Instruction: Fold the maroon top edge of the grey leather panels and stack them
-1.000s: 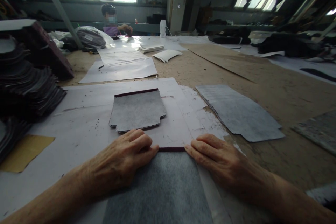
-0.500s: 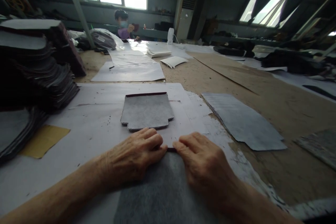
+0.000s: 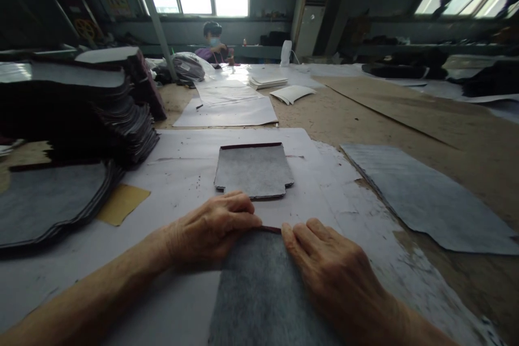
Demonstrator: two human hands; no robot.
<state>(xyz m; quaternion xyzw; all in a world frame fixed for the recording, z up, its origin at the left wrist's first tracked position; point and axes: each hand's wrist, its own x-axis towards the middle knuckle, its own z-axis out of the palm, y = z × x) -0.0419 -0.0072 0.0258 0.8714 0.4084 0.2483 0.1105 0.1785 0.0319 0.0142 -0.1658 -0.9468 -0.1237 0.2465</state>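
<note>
A grey fabric-like panel (image 3: 263,292) with a narrow dark red folded edge lies in front of me, its near end cut off by the picture's bottom. My left hand (image 3: 217,227) is closed, thumb and fingers pinching the far edge at its left end. At the right end of that same edge, the bent fingers of my right hand (image 3: 330,259) press on the fold, its thumb hidden. A short stretch of dark red strip shows between the hands. Just beyond them lies a small stack of grey notched pieces (image 3: 254,170), with a dark red border along its far side.
Tall stacks of grey, dark-edged pieces (image 3: 133,130) stand at the left, with a tan scrap (image 3: 124,204) beside them. Larger grey panels (image 3: 430,194) lie on the right. White sheets (image 3: 227,111) are farther back. Across the table sits another person (image 3: 208,54).
The view has swung left, so everything sits farther right in the picture. My right hand has slid away from the left along the edge, and more of the dark red strip shows between them.
</note>
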